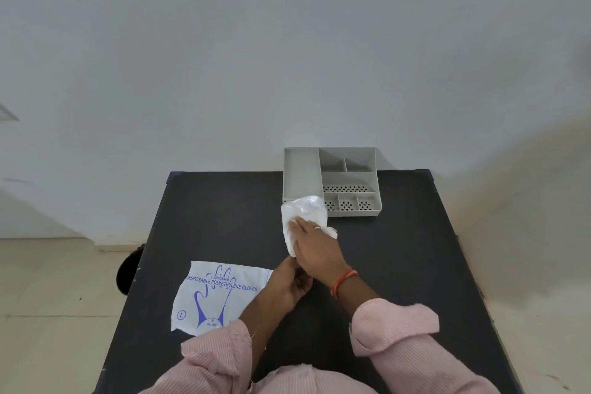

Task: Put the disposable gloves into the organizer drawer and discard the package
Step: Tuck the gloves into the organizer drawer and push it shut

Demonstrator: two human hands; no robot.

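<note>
A folded wad of translucent white disposable gloves lies on the black table, its far end touching the front edge of the grey organizer drawer. My right hand grips the wad from above. Below it, my left hand is curled at the wad's near end; whether it holds the gloves I cannot tell. The flat white package, printed with a blue hand and "disposable polyethylene gloves", rests on the table to the left of my left forearm.
The organizer has a long left compartment and several smaller ones, some with perforated floors. The black table stands against a white wall. A dark round object sits on the floor by the table's left edge.
</note>
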